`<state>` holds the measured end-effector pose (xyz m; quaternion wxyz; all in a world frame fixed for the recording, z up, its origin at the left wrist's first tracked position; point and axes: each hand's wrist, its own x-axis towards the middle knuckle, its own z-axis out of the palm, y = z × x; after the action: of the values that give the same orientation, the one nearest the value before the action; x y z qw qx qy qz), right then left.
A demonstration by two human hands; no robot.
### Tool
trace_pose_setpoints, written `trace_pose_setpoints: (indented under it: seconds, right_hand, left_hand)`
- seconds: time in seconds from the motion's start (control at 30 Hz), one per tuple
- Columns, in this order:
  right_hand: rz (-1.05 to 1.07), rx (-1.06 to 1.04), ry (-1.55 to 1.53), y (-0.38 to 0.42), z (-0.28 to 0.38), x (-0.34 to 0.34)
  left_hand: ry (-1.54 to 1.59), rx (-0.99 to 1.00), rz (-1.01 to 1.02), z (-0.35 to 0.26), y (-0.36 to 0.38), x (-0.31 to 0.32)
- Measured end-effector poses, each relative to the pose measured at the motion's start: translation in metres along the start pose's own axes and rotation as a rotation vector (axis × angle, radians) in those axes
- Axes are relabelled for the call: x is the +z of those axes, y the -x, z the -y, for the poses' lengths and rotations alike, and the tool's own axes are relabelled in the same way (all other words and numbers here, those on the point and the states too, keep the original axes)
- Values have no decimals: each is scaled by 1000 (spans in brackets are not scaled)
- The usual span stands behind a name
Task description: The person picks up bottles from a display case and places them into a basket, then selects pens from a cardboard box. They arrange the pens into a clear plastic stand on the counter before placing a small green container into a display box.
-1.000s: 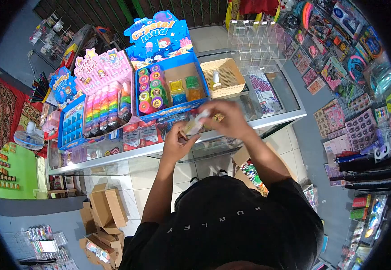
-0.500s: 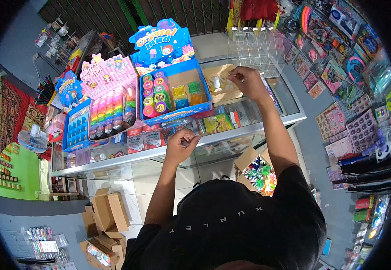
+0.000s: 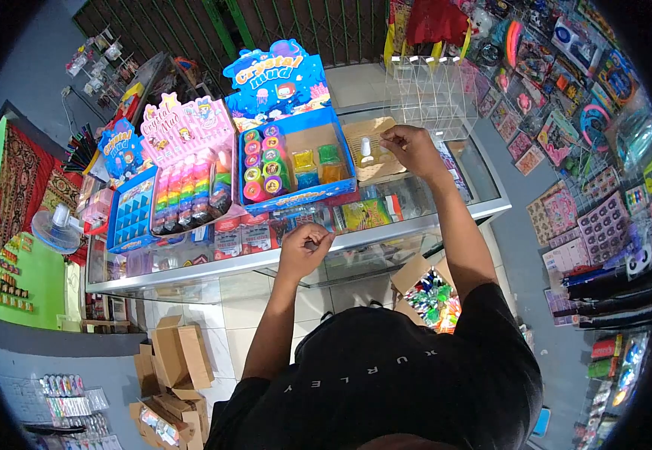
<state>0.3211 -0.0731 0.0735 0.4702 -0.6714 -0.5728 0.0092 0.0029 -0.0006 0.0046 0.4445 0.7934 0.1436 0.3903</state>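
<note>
Near the counter's front edge, my left hand (image 3: 305,249) is held with curled fingers; whatever they may hold is too small to make out. My right hand (image 3: 413,151) is over the right side of a tan woven basket (image 3: 374,174), its fingertips pinched together on something I cannot make out. Inside the basket stands a small white bottle (image 3: 365,147). Left of the basket, a blue Crystal Mud box (image 3: 302,201) holds round-lidded tubs (image 3: 272,168) and square yellow, green, blue and orange pots. Beside it is a pink Crystal Mud display (image 3: 187,129) with rainbow-coloured packs.
The glass counter (image 3: 296,259) runs across the view. A wire rack (image 3: 427,94) stands at its back right. On the floor are a carton of colourful packets (image 3: 432,300) and open cardboard boxes (image 3: 168,352). Goods hang on the right wall; a fan (image 3: 57,229) is at left.
The view has shifted slightly, so the counter goods sit a little lower in the frame. Both hands keep nearly the same pose, with my right hand still over the basket.
</note>
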Motion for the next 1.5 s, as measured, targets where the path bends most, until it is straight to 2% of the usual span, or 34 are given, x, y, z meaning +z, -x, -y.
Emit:
trace_pose_setpoints:
  seconds: [0.13, 0.33, 0.67, 0.97, 1.1, 1.2, 1.23, 1.37, 1.47, 1.5]
  right_hand:
    - [3, 2, -20, 0, -1, 0]
    - [37, 58, -25, 2, 10, -4]
    - [22, 16, -42, 8, 13, -9]
    - [-138, 45, 43, 54, 47, -6]
    - [-133, 66, -6, 76, 46, 14]
    - [-272, 64, 112, 64, 44, 12]
    - [-240, 72, 160, 56, 42, 7]
    - [-53, -114, 252, 21, 42, -8]
    - [219, 25, 242, 10, 30, -9]
    - [245, 27, 232, 7, 26, -6]
  left_hand:
    - [6, -81, 15, 1, 2, 0]
    - [-40, 6, -17, -1, -1, 1]
    - [-13, -19, 3, -2, -1, 2]
    - [-67, -3, 59, -3, -1, 0]
    - [-86, -32, 107, -6, 0, -1]
    - [-66, -18, 133, -2, 0, -3]
    - [-58, -13, 138, 0, 1, -3]
    - [-66, -23, 242, -2, -1, -8]
    - [-40, 19, 205, 1, 0, -8]
    - [-54, 32, 203, 1, 0, -9]
